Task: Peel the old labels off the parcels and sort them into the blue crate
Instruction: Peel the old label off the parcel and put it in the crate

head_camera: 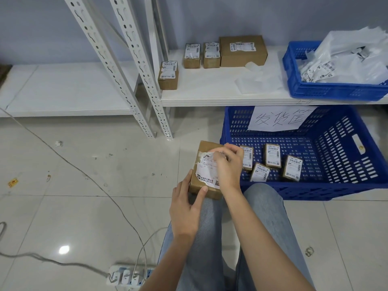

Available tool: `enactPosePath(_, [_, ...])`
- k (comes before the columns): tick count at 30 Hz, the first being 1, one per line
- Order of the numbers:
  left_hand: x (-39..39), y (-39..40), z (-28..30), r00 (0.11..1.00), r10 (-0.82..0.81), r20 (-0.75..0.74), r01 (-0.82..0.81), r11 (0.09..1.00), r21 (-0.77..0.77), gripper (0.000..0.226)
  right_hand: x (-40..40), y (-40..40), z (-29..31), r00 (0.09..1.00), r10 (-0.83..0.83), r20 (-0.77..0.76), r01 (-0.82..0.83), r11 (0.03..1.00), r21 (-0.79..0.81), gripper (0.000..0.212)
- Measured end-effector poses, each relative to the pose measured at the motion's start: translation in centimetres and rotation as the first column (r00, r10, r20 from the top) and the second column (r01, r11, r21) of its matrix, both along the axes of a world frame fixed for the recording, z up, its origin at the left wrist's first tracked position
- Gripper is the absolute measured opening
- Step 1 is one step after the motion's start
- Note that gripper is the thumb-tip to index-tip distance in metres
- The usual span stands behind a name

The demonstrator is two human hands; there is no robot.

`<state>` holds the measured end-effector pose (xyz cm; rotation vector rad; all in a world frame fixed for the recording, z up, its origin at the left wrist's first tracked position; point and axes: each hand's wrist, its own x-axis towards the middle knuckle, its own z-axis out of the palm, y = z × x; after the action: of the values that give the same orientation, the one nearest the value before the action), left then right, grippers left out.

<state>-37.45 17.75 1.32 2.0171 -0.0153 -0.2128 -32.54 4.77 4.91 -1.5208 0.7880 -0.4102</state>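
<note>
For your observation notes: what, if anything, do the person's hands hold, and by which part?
The left hand grips the cardboard parcel at its near left corner. The right hand pinches the parcel's partly peeled label near its upper edge.

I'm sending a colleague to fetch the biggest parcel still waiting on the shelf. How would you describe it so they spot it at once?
Look at the white shelf above the blue crate on the floor. Four cardboard parcels stand on it; the big box is at the back, rightmost. It is much wider than the three small ones beside it.
</note>
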Motion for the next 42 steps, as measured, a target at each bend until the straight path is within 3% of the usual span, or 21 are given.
enactPosePath(6, [0.0, -0.2, 0.4, 0.997, -0.058, 0.06, 0.054, 0.996, 0.07, 0.057, -0.9, 0.4, 0.3, 0.997, 0.026, 0.067, -0.027, 0.999, 0.021, 0.037])
enactPosePath(7, [0.0, -0.2, 0.4, 0.996, -0.055, 0.064, 0.051, 0.996, 0.072, 0.059, -1.0, 0.3, 0.3, 0.997, 0.034, 0.065, -0.035, 0.999, 0.015, 0.044])
enactPosePath(9, [0.0, -0.1, 0.2, 0.999, -0.029, 0.038, 0.027, 0.998, 0.05, 0.062, -0.9, -0.1, 0.4, 0.997, 0.038, 0.059, -0.041, 0.998, 0.043, 0.08])
enactPosePath(11, [0.0, -0.1, 0.1, 1.0, -0.011, 0.015, 0.011, 0.999, 0.035, 0.065, -0.8, 0.0, 0.5, 0.999, 0.043, 0.002, -0.043, 0.999, 0.006, 0.091])
enactPosePath(15, [0.0, 0.1, -0.1, 1.0, -0.014, 0.022, 0.013, 0.999, 0.051, 0.054, -2.7, 2.6, -0.1, 0.997, -0.041, -0.065, 0.015, 0.931, -0.365, 0.054])
enactPosePath(18, [-0.1, 0.1, -0.1, 0.998, -0.036, 0.041, 0.033, 0.997, 0.069, 0.049, -3.8, 4.4, -0.9, 0.987, 0.008, -0.161, -0.089, 0.862, -0.499, 0.055])
enactPosePath(22, [-0.1, 0.1, -0.2, 1.0, -0.001, 0.002, 0.0, 0.999, 0.033, 0.048, -3.5, 4.2, -0.5, 0.986, 0.023, -0.163, -0.083, 0.923, -0.375, 0.021])
enactPosePath(25, [0.0, 0.0, -0.1, 1.0, 0.011, 0.001, -0.011, 1.0, 0.016, 0.054, -3.4, 4.0, 0.0, 0.979, 0.017, -0.203, -0.089, 0.932, -0.353, 0.01])
enactPosePath(42, [0.1, -0.3, 0.2, 1.0, 0.011, 0.001, -0.011, 0.998, 0.058, 0.051, -3.3, 3.3, 0.3, 0.974, -0.026, -0.225, -0.037, 0.962, -0.27, 0.011])
